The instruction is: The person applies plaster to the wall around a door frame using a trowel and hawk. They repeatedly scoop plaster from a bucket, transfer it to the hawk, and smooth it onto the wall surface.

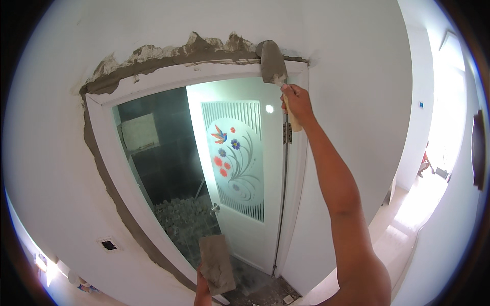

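My right hand, raised high, is closed around the pale handle of a trowel. The trowel's mortar-coated blade lies at the top right of the white door frame, on a rough band of grey mortar that runs along the frame's top and down its left side. Low in the picture, my left hand grips the side of a rectangular board smeared with grey mortar; its fingers are partly hidden behind the board.
An open white door with flower-patterned frosted glass stands inside the doorway, beside dark tiles and rubble. White walls surround it. A square wall opening is at lower left, a bright passage at right.
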{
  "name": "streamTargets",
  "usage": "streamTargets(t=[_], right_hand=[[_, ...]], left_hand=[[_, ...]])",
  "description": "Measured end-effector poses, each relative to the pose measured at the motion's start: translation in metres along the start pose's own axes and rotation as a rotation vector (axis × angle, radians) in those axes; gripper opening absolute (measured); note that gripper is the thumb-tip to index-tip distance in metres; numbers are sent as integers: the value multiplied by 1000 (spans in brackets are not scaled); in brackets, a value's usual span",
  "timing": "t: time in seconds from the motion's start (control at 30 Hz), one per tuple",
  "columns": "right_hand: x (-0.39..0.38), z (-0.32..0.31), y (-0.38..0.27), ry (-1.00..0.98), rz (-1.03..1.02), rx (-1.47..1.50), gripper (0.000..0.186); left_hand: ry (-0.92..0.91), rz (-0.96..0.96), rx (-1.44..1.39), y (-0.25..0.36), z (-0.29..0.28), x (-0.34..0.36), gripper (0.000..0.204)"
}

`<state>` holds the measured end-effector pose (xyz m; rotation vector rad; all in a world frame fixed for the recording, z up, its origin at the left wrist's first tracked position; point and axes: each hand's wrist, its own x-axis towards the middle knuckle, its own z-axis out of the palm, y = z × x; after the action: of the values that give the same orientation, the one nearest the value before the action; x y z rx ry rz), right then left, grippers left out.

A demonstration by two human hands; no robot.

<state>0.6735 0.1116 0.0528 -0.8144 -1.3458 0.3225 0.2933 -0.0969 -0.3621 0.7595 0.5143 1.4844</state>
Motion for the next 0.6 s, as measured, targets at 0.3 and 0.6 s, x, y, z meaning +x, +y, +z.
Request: streamTargets(t=[0.3,0.6], right_hand=[[-29,-14,21,6,158,-47,35],[-59,-7,-9,73,28,-288,38]], left_hand=[[131,-57,17,-1,-22,-12,41],[50,14,369,18,-49,-3,50]])
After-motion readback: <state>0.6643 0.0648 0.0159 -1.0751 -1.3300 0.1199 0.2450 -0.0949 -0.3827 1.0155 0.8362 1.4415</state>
